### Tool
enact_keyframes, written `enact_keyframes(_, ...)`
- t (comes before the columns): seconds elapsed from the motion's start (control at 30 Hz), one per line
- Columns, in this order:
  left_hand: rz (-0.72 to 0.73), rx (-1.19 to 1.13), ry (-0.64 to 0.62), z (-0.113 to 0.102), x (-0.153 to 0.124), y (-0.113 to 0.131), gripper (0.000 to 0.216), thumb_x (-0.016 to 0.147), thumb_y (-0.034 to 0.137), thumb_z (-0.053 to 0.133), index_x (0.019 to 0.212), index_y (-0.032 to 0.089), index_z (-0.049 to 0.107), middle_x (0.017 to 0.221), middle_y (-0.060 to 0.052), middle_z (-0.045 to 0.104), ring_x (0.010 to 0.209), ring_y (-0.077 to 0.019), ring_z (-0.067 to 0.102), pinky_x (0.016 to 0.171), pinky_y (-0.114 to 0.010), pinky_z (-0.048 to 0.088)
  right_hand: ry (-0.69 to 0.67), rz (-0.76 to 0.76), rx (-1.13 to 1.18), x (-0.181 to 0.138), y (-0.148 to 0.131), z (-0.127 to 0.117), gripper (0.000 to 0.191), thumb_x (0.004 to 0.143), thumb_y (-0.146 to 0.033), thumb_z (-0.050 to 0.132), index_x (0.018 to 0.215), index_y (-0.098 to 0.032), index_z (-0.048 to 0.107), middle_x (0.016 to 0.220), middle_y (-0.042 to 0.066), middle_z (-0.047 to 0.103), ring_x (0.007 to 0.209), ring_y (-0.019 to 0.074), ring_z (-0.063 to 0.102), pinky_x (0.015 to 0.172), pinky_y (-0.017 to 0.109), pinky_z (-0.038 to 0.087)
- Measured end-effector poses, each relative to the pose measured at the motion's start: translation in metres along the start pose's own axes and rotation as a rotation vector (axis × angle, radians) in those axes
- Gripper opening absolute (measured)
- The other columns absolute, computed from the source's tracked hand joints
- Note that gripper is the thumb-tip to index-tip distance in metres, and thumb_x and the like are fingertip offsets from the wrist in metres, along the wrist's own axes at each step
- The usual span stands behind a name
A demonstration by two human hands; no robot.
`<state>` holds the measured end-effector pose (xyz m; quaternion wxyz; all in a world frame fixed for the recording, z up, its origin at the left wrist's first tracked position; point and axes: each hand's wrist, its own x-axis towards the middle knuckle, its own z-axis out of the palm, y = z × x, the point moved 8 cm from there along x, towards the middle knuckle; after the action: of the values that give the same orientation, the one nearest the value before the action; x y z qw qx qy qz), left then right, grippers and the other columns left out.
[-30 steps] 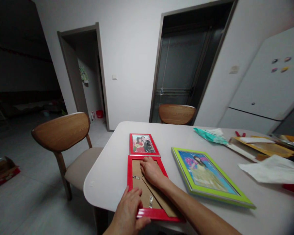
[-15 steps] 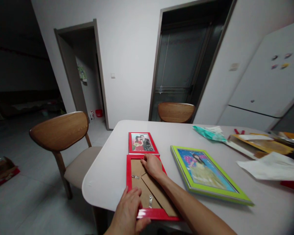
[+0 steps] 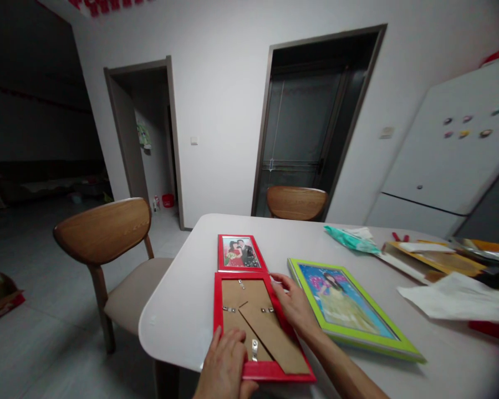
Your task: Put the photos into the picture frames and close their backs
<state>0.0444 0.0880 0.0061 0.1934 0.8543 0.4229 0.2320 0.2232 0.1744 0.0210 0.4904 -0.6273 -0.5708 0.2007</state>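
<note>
A red picture frame (image 3: 218,310) lies face down at the near side of the table, its brown backing board (image 3: 249,296) showing. Metal clips sit around the board, and a folded stand leg (image 3: 274,335) is part of it. My left hand (image 3: 224,363) grips the near left corner, fingers over the board and thumb at the front edge. Along the right side, my right hand (image 3: 293,305) has its fingers curled at the upper right edge. Touching the far edge is a second, smaller red picture frame (image 3: 220,255), face up with a photo of a couple.
A green picture frame (image 3: 328,327) with a photo lies to the right. Beyond it are teal packaging (image 3: 351,239), a yellow envelope (image 3: 461,263) and white paper (image 3: 461,296). Wooden chairs stand left (image 3: 108,227) and behind (image 3: 297,203) the white table (image 3: 178,305).
My right hand has moved off the top of the backing to the frame's right edge, uncovering the top and right clips. My left hand stays at the near corner. The view has tilted up slightly.
</note>
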Motion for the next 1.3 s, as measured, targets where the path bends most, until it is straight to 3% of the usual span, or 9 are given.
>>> enact_keyframes(0.1,-0.016,-0.208,0.183,-0.025,-0.001,0.004,0.018,0.064,0.015,0.058,0.08,0.018,0.051,0.111,-0.012,0.055,0.104,-0.0263,0.049,0.092,-0.05,0.031,0.055,0.262,0.459,-0.025,0.02,-0.004,0.039,0.068,-0.04,0.047,0.098,-0.016,0.054,0.092,0.009,0.062,0.077,0.0192,0.058,0.065,0.029,0.045)
enact_keyframes(0.27,-0.037,-0.807,0.406,-0.029,0.001,0.017,0.014,0.073,0.032,0.05,0.076,0.019,0.048,0.119,-0.012,0.047,0.105,-0.0261,0.048,0.084,-0.039,0.041,-0.316,0.503,1.049,-0.084,-0.014,0.075,0.036,0.07,-0.043,0.05,0.093,-0.015,0.055,0.067,0.002,0.063,0.055,0.0131,0.056,0.05,0.024,0.043)
enact_keyframes(0.43,-0.142,-1.077,0.561,-0.036,0.007,0.012,0.047,0.057,0.029,0.068,0.096,0.02,0.044,0.117,-0.011,0.048,0.106,-0.026,0.048,0.081,-0.035,0.045,-0.108,0.519,1.277,-0.089,-0.031,0.07,0.051,0.067,-0.037,0.057,0.113,-0.02,0.042,0.08,0.001,0.064,0.062,0.0133,0.06,0.055,0.023,0.046)
enact_keyframes(0.53,-0.236,-1.065,0.538,-0.054,0.017,0.009,0.058,0.063,0.03,0.064,0.113,0.017,0.037,0.106,-0.01,0.057,0.101,-0.0239,0.052,0.086,-0.037,0.042,-0.055,0.417,1.167,-0.072,-0.025,0.03,0.07,0.067,-0.033,0.057,0.127,-0.025,0.021,0.094,0.003,0.063,0.072,0.0172,0.062,0.06,0.028,0.049)
enact_keyframes(0.63,-0.209,-1.115,0.423,-0.052,0.033,0.02,0.05,0.069,0.03,0.059,0.113,0.014,0.04,0.104,-0.01,0.059,0.1,-0.0229,0.053,0.089,-0.036,0.04,-0.017,0.391,0.917,-0.051,-0.007,-0.024,0.071,0.067,-0.031,0.056,0.129,-0.023,0.022,0.093,0.005,0.065,0.069,0.0188,0.063,0.059,0.03,0.05)
enact_keyframes(0.8,-0.069,-1.238,0.136,0.007,0.065,0.063,0.045,0.069,0.022,0.057,0.111,0.015,0.04,0.107,-0.01,0.059,0.093,-0.0204,0.057,0.082,-0.031,0.044,-0.014,0.361,0.462,-0.014,0.028,-0.117,0.053,0.067,-0.027,0.054,0.118,-0.018,0.043,0.081,0.004,0.068,0.063,0.0171,0.063,0.057,0.028,0.05)
enact_keyframes(0.9,-0.05,-1.016,0.087,0.038,0.085,0.08,0.036,0.072,0.019,0.051,0.107,0.015,0.045,0.106,-0.008,0.06,0.093,-0.0178,0.056,0.081,-0.027,0.043,0.036,0.358,0.155,-0.001,0.051,-0.159,0.044,0.066,-0.024,0.053,0.11,-0.016,0.052,0.076,0.004,0.068,0.064,0.0166,0.062,0.059,0.025,0.048)
enact_keyframes(1.07,-0.098,-0.648,0.089,0.066,0.112,0.085,0.029,0.07,0.019,0.049,0.099,0.016,0.052,0.101,-0.006,0.062,0.092,-0.0197,0.056,0.08,-0.028,0.042,0.125,0.264,-0.266,0.012,0.079,-0.189,0.037,0.066,-0.025,0.049,0.099,-0.015,0.061,0.079,0.006,0.068,0.069,0.0204,0.062,0.062,0.027,0.045)
enact_keyframes(1.3,-0.123,-0.414,0.035,0.076,0.125,0.075,0.038,0.068,0.026,0.052,0.103,0.012,0.052,0.106,-0.011,0.059,0.097,-0.0221,0.054,0.082,-0.03,0.041,0.106,0.22,-0.369,0.022,0.102,-0.195,0.037,0.065,-0.029,0.049,0.096,-0.014,0.062,0.084,0.009,0.067,0.075,0.0235,0.061,0.068,0.031,0.043)
